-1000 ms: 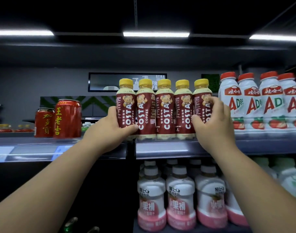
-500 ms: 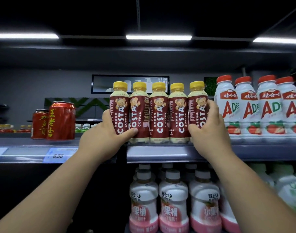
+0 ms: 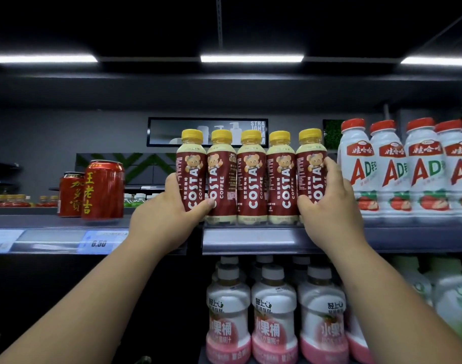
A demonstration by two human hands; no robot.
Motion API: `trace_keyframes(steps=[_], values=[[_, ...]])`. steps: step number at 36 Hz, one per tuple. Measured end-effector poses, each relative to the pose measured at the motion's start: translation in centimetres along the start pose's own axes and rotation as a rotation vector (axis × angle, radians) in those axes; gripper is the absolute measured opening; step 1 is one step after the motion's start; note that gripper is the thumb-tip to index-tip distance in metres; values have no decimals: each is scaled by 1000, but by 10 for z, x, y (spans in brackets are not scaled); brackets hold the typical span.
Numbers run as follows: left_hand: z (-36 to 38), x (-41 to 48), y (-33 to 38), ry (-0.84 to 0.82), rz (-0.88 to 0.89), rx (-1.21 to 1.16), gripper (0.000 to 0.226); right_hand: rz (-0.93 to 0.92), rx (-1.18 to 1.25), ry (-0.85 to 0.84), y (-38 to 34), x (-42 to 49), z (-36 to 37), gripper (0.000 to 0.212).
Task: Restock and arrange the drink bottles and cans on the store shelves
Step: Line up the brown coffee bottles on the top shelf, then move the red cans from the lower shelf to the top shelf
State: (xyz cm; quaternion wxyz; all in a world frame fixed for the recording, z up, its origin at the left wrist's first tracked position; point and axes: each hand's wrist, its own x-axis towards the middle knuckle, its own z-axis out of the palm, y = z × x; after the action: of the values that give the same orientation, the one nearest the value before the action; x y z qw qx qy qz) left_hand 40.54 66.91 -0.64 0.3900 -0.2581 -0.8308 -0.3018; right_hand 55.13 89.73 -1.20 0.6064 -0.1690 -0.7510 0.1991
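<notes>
Several Costa coffee bottles (image 3: 251, 177) with yellow caps and maroon labels stand side by side at the front of the upper shelf (image 3: 250, 239). My left hand (image 3: 161, 219) wraps the leftmost Costa bottle (image 3: 191, 174), thumb across its front. My right hand (image 3: 329, 206) grips the rightmost Costa bottle (image 3: 309, 172) from its right side. Both hands squeeze the row between them. All the bottles stand upright and touch each other.
White AD bottles (image 3: 390, 169) with red caps stand right of the row, close to my right hand. Two red cans (image 3: 102, 190) stand on the shelf to the left, with a bare gap between. Pink-and-white bottles (image 3: 274, 316) fill the lower shelf.
The row of Costa bottles has slid a little to the left along the shelf, held between both hands. The gap to the AD bottles has widened.
</notes>
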Motion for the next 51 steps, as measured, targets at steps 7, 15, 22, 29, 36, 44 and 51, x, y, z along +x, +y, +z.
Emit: trace_keyframes(steps=[7, 15, 22, 29, 36, 44, 51], values=[[1, -1, -1, 32, 16, -14, 80, -31, -51, -1, -4, -4, -3, 81], [-4, -4, -4, 142, 88, -109, 84, -147, -109, 91, -14, -22, 1, 75], [-19, -21, -45, 193, 223, -3, 76, -287, 45, 21, -45, -67, 28, 63], [-55, -20, -122, 217, 267, -23, 63, -483, 195, -5, -114, -95, 74, 58], [-89, -4, -198, 252, 228, -16, 55, -433, 174, -237, -193, -110, 129, 64], [-108, 39, -259, 26, 19, -38, 50, -210, 24, -336, -259, -94, 181, 82], [-97, 54, -266, -124, 93, -18, 43, -62, -85, -357, -261, -93, 200, 89]])
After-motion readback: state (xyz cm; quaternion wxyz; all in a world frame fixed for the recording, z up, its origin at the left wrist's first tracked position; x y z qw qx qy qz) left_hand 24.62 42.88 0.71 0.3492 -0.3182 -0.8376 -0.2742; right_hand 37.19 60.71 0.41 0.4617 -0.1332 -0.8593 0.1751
